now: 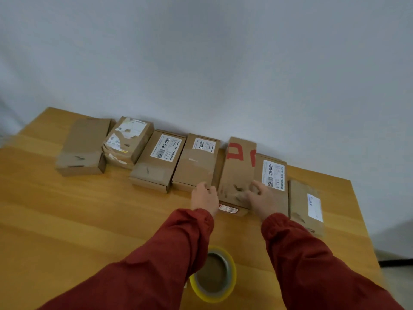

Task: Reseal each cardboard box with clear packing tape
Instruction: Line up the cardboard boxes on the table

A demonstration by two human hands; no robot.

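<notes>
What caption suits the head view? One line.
Left hand and right hand at a red-marked box in a row on the table, tape roll nearby.

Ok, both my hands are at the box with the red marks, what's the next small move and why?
Probably slide the red-marked box toward you, out of the row. Your left hand and right hand flank its near end, neighbouring boxes crowd both its sides, and the tape roll lies on the table nearer you.
</notes>
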